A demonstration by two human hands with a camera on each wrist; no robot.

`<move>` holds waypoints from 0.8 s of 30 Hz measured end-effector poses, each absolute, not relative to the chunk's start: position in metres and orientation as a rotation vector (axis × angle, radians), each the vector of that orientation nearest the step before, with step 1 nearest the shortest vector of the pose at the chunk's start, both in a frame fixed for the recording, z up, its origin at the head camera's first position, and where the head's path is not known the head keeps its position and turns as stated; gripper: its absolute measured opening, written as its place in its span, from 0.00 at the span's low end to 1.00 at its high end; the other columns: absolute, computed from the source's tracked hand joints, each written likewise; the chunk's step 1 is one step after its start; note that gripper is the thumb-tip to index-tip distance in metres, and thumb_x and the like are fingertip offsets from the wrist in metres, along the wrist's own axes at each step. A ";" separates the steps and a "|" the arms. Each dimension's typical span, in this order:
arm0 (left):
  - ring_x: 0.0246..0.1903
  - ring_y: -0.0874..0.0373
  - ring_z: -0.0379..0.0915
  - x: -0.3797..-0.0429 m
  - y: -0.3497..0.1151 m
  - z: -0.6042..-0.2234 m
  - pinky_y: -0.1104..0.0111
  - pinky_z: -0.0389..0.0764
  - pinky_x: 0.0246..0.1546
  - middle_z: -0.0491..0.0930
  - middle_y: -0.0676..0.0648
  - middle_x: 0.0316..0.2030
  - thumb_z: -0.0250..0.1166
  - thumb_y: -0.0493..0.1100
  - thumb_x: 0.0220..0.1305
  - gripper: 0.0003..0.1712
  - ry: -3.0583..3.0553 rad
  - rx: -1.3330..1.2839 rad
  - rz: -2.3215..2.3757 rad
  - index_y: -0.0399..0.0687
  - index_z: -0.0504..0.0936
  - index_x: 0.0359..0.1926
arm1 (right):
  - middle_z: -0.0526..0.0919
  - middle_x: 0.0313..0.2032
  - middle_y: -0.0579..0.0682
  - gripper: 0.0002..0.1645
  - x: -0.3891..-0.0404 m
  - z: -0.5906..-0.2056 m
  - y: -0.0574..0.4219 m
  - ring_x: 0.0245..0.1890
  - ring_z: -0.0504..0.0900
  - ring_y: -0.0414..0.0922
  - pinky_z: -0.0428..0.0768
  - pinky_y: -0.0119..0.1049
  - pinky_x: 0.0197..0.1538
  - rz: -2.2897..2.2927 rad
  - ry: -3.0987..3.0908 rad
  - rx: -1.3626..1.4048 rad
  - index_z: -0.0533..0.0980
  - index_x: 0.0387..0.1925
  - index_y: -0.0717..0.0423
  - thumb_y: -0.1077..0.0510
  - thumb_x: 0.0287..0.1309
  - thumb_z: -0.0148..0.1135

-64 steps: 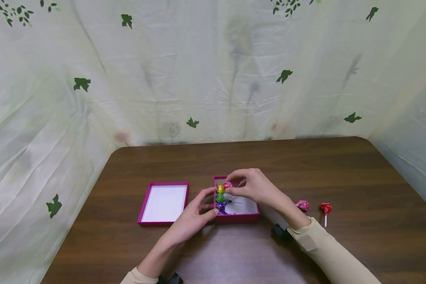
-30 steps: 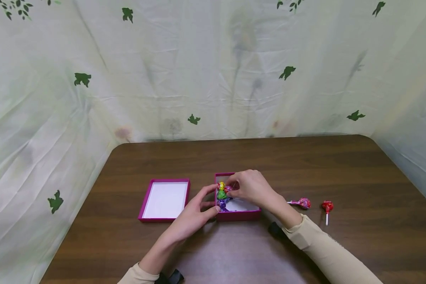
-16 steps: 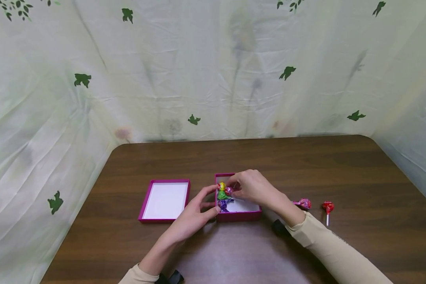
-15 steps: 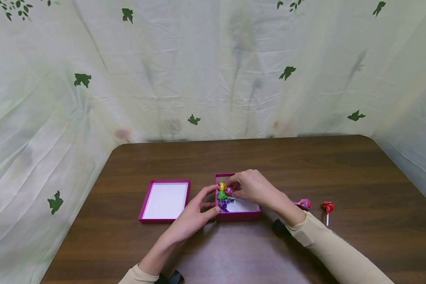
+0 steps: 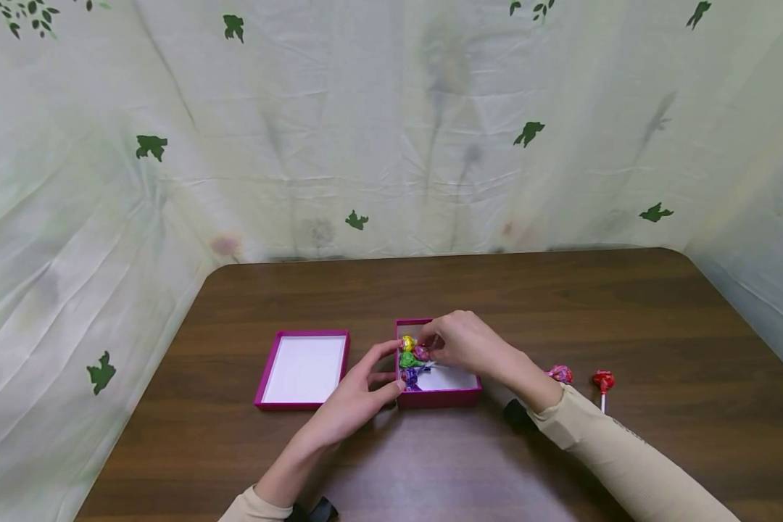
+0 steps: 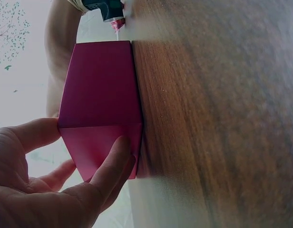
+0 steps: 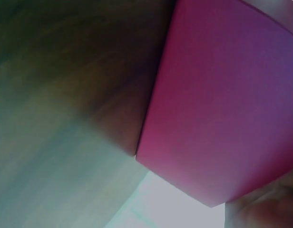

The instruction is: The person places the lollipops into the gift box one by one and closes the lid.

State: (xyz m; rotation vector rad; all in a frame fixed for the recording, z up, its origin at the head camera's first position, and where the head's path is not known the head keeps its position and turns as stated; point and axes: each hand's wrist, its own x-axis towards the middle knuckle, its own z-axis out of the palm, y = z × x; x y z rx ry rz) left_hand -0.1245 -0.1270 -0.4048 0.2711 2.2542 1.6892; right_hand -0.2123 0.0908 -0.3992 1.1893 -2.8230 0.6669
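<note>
In the head view a magenta box [image 5: 438, 399] with a white inside stands on the table. My left hand [image 5: 359, 391] rests at its left side with fingers extended: thumb at the near left corner, another finger at the rim. The left wrist view shows fingers [image 6: 108, 166] against the box's side wall. My right hand [image 5: 466, 344] reaches into the box and pinches a pink-wrapped lollipop [image 5: 420, 352]; its fingertips are partly hidden. Beside it along the left wall sit a yellow-wrapped lollipop [image 5: 407, 343], a green one [image 5: 407, 359] and a purple one [image 5: 411, 377].
A shallow magenta lid [image 5: 302, 368], white inside up, lies left of the box. A pink lollipop [image 5: 560, 373], partly hidden by the right forearm, and a red lollipop [image 5: 603, 380] lie on the brown table [image 5: 678, 319]. A pale leaf-printed cloth [image 5: 391, 145] hangs behind.
My right hand has lowered the pink lollipop into the box, moving it nearer beside the yellow and green ones. The left hand stays at the box's left side.
</note>
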 end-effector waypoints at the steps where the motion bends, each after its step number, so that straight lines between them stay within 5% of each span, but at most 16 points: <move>1: 0.60 0.43 0.70 -0.124 -0.127 -0.405 0.53 0.78 0.50 0.58 0.44 0.72 0.63 0.43 0.68 0.33 2.254 0.271 1.688 0.57 0.64 0.71 | 0.84 0.27 0.36 0.07 -0.212 -0.399 0.091 0.26 0.77 0.30 0.76 0.30 0.33 0.684 -2.823 1.197 0.85 0.33 0.47 0.59 0.50 0.75; 17: 0.59 0.42 0.71 -0.124 -0.127 -0.407 0.51 0.77 0.51 0.59 0.44 0.71 0.63 0.42 0.68 0.33 2.266 0.267 1.677 0.57 0.64 0.71 | 0.85 0.38 0.38 0.12 -0.208 -0.391 0.115 0.39 0.82 0.38 0.79 0.43 0.47 1.470 -2.780 1.049 0.84 0.44 0.52 0.60 0.57 0.71; 24: 0.59 0.43 0.71 -0.125 -0.126 -0.407 0.51 0.77 0.51 0.59 0.45 0.71 0.64 0.43 0.67 0.34 2.279 0.258 1.661 0.58 0.63 0.71 | 0.85 0.41 0.41 0.10 -0.194 -0.376 0.136 0.41 0.80 0.39 0.80 0.44 0.47 1.427 -2.787 1.004 0.84 0.44 0.45 0.54 0.60 0.69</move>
